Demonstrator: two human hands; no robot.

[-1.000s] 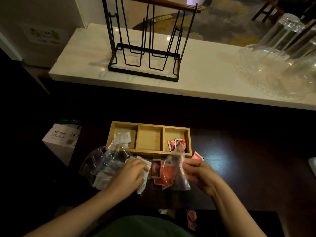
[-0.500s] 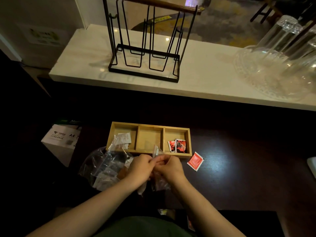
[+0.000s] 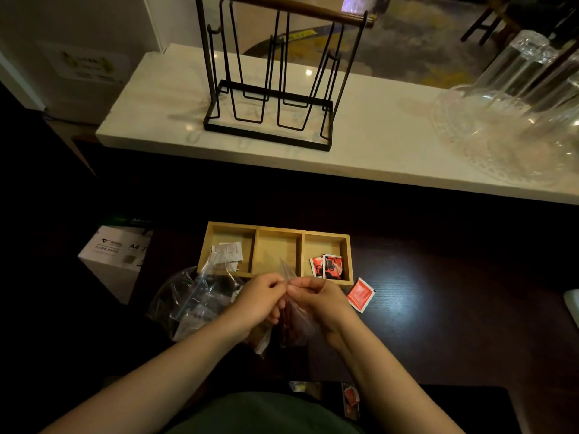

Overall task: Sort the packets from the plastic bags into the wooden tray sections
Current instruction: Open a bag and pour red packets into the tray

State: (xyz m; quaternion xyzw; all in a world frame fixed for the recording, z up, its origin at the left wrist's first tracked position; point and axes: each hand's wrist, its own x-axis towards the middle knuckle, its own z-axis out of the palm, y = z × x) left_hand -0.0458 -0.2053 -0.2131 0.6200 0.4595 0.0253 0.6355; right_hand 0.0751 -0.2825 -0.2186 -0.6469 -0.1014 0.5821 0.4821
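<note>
Packets: red ones (image 3: 327,267) sit in the right section of the wooden tray (image 3: 278,230), white ones (image 3: 230,252) in the left section, middle section holds none. One loose red packet (image 3: 360,294) lies on the dark table (image 3: 454,324), just beside the tray's right front corner. Left hand (image 3: 260,300) and right hand (image 3: 319,300) meet in front of the tray, fingertips pinching the top of a small clear bag (image 3: 293,324) with reddish contents hanging below. Second clear bag (image 3: 194,296) lies crumpled to the left, touching the tray's left front corner, white packets inside. White cardboard box (image 3: 116,255) further left, below table level. Behind: pale counter (image 3: 376,145) with black wire rack (image 3: 272,89) and clear glassware (image 3: 517,104) on the right.
</note>
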